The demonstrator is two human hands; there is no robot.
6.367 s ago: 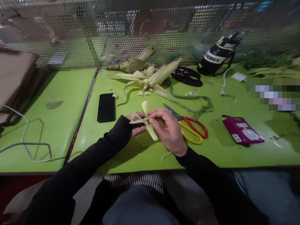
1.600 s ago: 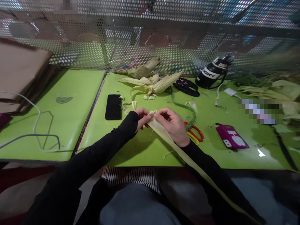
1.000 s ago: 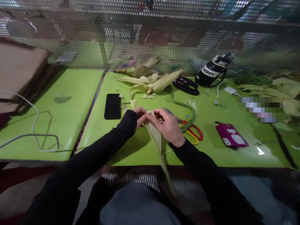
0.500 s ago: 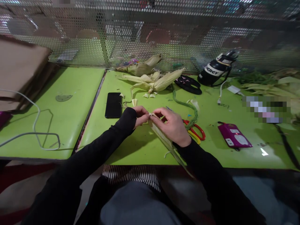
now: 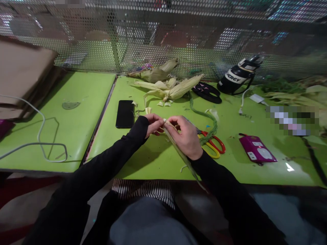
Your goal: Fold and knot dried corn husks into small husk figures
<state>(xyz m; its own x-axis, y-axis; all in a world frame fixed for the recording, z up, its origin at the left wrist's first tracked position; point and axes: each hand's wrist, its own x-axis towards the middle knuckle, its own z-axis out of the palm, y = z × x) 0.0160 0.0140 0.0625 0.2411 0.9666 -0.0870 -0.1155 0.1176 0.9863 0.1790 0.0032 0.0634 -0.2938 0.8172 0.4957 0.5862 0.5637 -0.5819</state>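
My right hand is closed on a pale green corn husk, whose long end trails down past the table's front edge. Thumb and fingers of my left hand pinch at the husk's whitish tip, touching my right fingertips. What exactly lies between the left fingers is too small to make out. Beyond the hands lies a bundle of corn husks, with small cut pieces in front of it. Scissors with red and yellow handles rest right of my right hand, beside a braided green cord.
A black phone lies left of my hands. To the right are a purple power strip, a white plug and a black bottle. Brown paper bags stand at far left. A perforated metal screen borders the table's back.
My right hand has shifted slightly up and left, showing more of the scissors. The husk now hangs in a narrower shape. My left hand keeps its pinch; the view has moved slightly.
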